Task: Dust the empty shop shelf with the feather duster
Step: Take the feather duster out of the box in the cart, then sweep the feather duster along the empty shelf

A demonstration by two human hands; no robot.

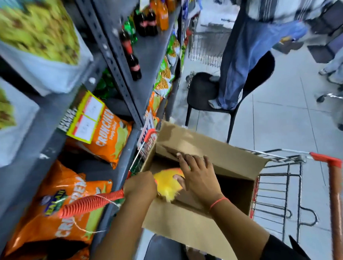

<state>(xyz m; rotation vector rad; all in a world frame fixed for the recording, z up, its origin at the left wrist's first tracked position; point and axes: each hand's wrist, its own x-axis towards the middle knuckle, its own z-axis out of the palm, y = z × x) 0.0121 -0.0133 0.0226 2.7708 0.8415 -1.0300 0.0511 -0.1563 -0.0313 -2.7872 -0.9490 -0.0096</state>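
Single head cam, wide-angle, looks steeply down and forward, close over cardboard box (190,223); shelving (112,59) runs along left.

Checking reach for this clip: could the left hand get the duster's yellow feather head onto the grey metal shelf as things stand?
Probably yes. The left hand grips the ribbed orange handle beside the grey metal shelf; only the right hand rests on the yellow feather head in the cardboard box.
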